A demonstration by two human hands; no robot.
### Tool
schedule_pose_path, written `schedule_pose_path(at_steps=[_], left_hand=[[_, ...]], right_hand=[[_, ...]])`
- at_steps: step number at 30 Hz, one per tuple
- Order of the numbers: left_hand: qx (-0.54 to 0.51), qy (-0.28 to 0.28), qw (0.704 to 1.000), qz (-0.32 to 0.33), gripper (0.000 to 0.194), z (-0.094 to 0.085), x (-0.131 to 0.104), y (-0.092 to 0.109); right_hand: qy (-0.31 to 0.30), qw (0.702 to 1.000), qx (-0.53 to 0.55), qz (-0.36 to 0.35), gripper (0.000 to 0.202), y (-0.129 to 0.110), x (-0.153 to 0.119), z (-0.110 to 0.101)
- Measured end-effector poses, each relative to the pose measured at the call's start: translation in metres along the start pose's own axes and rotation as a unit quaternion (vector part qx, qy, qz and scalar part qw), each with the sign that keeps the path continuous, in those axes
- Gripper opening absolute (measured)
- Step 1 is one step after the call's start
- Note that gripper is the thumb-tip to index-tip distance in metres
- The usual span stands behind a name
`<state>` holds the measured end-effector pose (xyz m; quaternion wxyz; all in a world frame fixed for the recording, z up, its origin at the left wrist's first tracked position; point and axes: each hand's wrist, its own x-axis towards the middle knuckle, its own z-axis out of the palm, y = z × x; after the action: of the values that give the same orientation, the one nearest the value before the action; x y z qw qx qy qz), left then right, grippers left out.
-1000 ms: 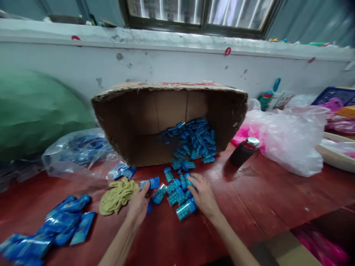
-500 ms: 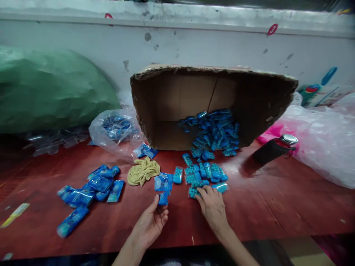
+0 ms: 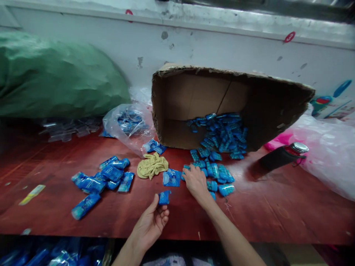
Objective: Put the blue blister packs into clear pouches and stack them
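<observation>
Between the thumb and fingers of my left hand is a small blue packet, held above the red table's front part. My right hand reaches down onto a clear pack of blue beads, its fingertips closed around the pack's edge. A flat blue printed packet lies between the hands, beside a crumpled yellow cloth. More bead packs are spread right of my right hand. Several filled blue packets form a loose pile on the left.
An open cardboard box on its side holds many bead packs. A black bottle stands right, near a white plastic bag. Behind left are a clear bag and a big green sack. A yellow strip lies far left.
My right hand has moved left and away from me, from the front bead packs to the one near the flat packet. My left hand still holds its packet. The view has shifted and tilted.
</observation>
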<state>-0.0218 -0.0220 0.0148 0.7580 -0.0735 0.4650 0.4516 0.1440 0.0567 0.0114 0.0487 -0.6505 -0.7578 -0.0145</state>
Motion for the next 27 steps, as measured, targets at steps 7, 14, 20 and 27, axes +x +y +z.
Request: schedule_pose_path(at_steps=[7, 14, 20, 27], left_hand=[[-0.044, -0.009, 0.999, -0.002, 0.022, -0.009, -0.004, -0.001], [-0.082, -0.037, 0.995, -0.031, 0.025, -0.010, -0.006, -0.007], [-0.075, -0.012, 0.997, -0.008, 0.025, -0.007, -0.003, -0.008], [-0.022, -0.013, 0.998, 0.061, 0.023, -0.002, 0.002, -0.014]], right_hand=[[-0.009, 0.999, -0.025, 0.020, 0.021, -0.011, -0.027, 0.000], [0.028, 0.993, 0.088, 0.069, 0.036, -0.014, -0.031, 0.006], [0.029, 0.961, 0.252, 0.106, 0.036, -0.003, -0.024, 0.009], [-0.064, 0.732, 0.669, 0.111, 0.030, -0.007, -0.052, -0.020]])
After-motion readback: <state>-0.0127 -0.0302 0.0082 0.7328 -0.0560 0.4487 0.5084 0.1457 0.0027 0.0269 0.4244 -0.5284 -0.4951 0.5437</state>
